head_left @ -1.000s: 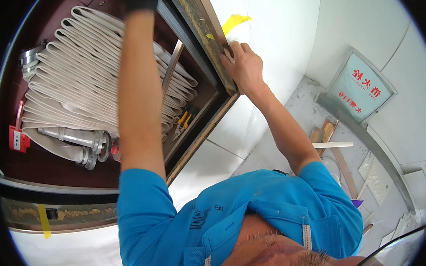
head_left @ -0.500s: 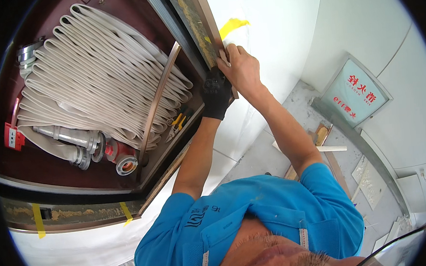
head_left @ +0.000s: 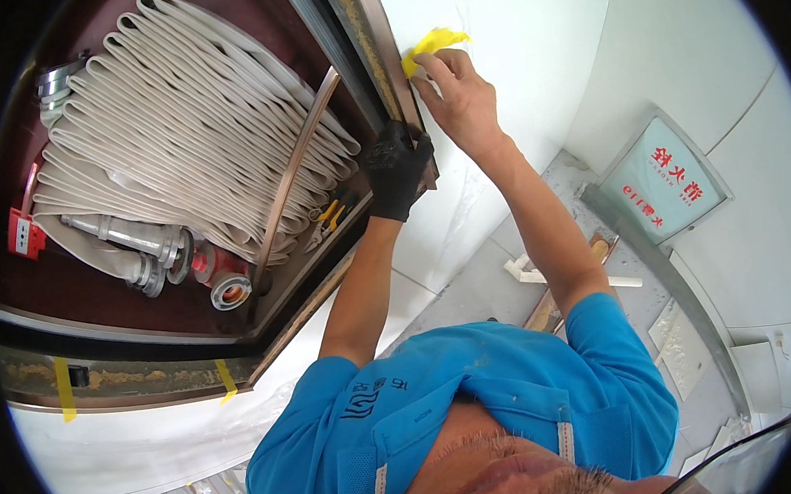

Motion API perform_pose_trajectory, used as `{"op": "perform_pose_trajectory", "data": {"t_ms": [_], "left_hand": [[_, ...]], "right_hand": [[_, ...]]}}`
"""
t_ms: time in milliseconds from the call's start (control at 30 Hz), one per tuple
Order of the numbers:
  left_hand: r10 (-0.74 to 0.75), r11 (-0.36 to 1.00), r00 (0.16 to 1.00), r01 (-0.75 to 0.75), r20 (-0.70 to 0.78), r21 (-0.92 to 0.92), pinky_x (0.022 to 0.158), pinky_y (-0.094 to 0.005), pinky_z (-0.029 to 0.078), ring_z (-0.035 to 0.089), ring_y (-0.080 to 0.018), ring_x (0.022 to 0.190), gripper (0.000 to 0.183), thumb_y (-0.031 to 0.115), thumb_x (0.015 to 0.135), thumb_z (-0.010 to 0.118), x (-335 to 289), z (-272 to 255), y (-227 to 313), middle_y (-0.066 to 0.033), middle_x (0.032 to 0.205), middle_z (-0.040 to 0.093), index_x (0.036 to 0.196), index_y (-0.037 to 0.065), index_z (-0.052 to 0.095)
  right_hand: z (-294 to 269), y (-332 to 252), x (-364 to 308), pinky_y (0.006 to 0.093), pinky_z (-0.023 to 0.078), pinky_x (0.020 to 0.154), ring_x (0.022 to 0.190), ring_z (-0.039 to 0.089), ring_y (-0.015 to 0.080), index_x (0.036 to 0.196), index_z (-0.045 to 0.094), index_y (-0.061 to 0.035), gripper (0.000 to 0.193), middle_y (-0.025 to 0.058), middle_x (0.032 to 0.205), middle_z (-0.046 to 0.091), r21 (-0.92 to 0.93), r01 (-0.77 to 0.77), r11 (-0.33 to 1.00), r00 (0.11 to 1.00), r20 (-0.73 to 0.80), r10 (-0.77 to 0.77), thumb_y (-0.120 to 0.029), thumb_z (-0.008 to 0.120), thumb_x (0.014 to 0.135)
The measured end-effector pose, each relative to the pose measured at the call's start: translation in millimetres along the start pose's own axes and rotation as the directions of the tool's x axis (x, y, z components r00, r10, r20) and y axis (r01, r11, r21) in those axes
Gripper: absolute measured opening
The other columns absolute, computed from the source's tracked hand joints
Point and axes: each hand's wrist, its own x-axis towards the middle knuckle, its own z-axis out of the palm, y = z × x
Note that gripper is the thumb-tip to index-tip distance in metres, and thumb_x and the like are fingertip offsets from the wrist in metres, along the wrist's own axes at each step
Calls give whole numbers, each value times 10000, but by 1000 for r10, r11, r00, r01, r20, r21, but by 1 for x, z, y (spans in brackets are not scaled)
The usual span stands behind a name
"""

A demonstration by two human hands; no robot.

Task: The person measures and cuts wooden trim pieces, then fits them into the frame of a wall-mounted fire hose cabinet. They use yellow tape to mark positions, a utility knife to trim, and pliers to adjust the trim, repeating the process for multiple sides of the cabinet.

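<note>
My left hand (head_left: 396,170), in a black glove, is wrapped around the lower part of the brown metal trim strip (head_left: 391,52) on the cabinet's edge, its thumb on the strip's outer side. Just above it and to the right, my bare right hand (head_left: 467,107) has finger and thumb closed on the near end of a piece of yellow tape (head_left: 442,39). That tape lies against the white wall panel beside the strip, its end partly hidden by my fingers.
The open cabinet holds a folded white fire hose (head_left: 198,132), a metal nozzle (head_left: 132,238), a red valve (head_left: 221,274) and yellow-handled pliers (head_left: 325,217). A bronze bar (head_left: 295,167) crosses it. A glass door panel (head_left: 665,176) stands at right; wood scraps lie on the floor.
My right hand has left the trim strip, moving up and slightly right to the yellow tape. My left hand stays at the strip, its thumb now showing on the outer side.
</note>
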Motion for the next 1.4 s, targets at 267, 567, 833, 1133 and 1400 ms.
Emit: {"op": "perform_pose_trajectory", "data": {"t_ms": [267, 567, 833, 1133, 1400], "left_hand": [[-25, 998, 1000, 24, 12, 60, 652, -409, 525, 663, -290, 674, 220, 262, 817, 713, -5, -16, -5, -104, 745, 662, 886, 75, 619], [54, 996, 999, -53, -1, 66, 638, -384, 515, 652, -270, 671, 273, 302, 832, 742, -6, -14, -6, -74, 737, 657, 933, 75, 629], [-19, 999, 999, 17, 41, 41, 676, -416, 523, 659, -307, 713, 196, 235, 831, 704, 5, 3, 2, -120, 771, 659, 914, 68, 645], [583, 752, 801, -468, -135, 465, 541, -421, 514, 646, -327, 654, 198, 230, 921, 655, 14, 13, -3, -154, 792, 647, 903, 35, 624], [572, 682, 820, -479, 5, 553, 554, -376, 509, 633, -281, 678, 95, 160, 900, 641, 15, 8, -2, -119, 778, 594, 864, 73, 627]], "right_hand": [[6, -15, 6, 337, 562, 574, 777, 656, 241, 1150, 559, -50, 396, 96, 1063, 577, -86, -27, 996, 997, 76, 33, -134, 730, 803], [3, -3, 2, 335, 569, 604, 754, 666, 237, 1052, 593, -92, 224, 86, 996, 589, -29, 92, 995, 994, 63, -90, -107, 700, 855], [-6, -9, -4, 285, 564, 812, 859, 690, 163, 998, 600, 4, 104, 100, 931, 678, 482, -340, 808, 919, -10, 393, -41, 673, 939], [-12, -16, 10, 313, 546, 743, 788, 670, 228, 916, 603, 0, 116, 131, 895, 656, 386, -225, 895, 948, -127, 293, 58, 686, 859], [-12, -18, 9, 341, 541, 726, 811, 669, 284, 931, 613, -40, 148, 122, 922, 661, 382, -220, 898, 946, -140, 291, 14, 712, 835]]}}
